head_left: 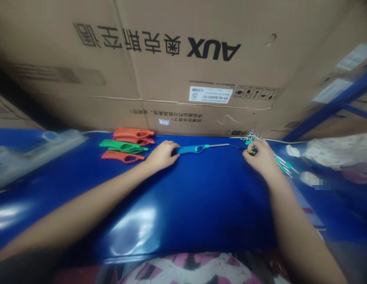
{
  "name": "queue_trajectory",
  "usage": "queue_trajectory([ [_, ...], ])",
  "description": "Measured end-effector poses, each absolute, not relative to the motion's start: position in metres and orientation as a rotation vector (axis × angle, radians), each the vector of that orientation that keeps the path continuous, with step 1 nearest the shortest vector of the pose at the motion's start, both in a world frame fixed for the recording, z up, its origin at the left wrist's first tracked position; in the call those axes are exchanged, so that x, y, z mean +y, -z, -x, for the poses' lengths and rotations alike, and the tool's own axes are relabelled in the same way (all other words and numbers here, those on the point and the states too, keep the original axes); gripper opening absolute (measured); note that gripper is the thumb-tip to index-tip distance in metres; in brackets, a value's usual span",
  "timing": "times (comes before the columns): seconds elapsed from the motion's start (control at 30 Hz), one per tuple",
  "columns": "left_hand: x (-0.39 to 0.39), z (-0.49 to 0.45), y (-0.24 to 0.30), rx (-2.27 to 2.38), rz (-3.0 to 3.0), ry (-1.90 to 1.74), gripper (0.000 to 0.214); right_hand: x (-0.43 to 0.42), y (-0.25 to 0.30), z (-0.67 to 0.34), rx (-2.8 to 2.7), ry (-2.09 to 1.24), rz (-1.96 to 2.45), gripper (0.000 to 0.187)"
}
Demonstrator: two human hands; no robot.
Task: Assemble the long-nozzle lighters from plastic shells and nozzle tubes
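My left hand [163, 155] is closed on the rear end of a blue long-nosed lighter [188, 150], which lies along the table with its metal tube pointing right. In my right hand [262, 157] is a small screwdriver [252, 151] with a black-and-yellow handle. Its thin shaft points left, close to the tip of the lighter's tube; I cannot tell whether they touch. Left of my left hand lie several lighter bodies without tubes: orange ones [122, 156] and a green one [124, 146]. Beside my right hand are metal tubes with teal ends [285, 165], partly hidden by it.
A large cardboard box [160, 79] with upside-down print stands as a wall behind the blue table [201, 201]. Clear plastic bags [29, 154] lie at the left. A patterned cloth [340, 150] and a white object [309, 178] are at the right, near a blue metal post [331, 104].
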State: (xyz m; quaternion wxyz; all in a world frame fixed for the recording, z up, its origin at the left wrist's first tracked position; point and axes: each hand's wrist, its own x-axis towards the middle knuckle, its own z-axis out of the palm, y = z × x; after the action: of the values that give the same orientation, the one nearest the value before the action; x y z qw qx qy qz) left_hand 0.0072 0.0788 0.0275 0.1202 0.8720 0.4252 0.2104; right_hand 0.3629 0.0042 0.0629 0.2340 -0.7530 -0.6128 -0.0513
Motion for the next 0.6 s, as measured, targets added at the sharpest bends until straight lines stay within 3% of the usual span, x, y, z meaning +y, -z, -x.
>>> queue_trajectory([
  [0.4,0.124,-0.027,-0.028,1.369,-2.563,-0.567,0.029,0.009,-0.039,-0.391,-1.679,-0.025,2.447,0.007],
  [0.6,0.13,-0.029,-0.028,1.422,-2.557,-0.5,0.032,0.008,-0.044,-0.393,-1.629,-0.025,2.565,0.018],
])
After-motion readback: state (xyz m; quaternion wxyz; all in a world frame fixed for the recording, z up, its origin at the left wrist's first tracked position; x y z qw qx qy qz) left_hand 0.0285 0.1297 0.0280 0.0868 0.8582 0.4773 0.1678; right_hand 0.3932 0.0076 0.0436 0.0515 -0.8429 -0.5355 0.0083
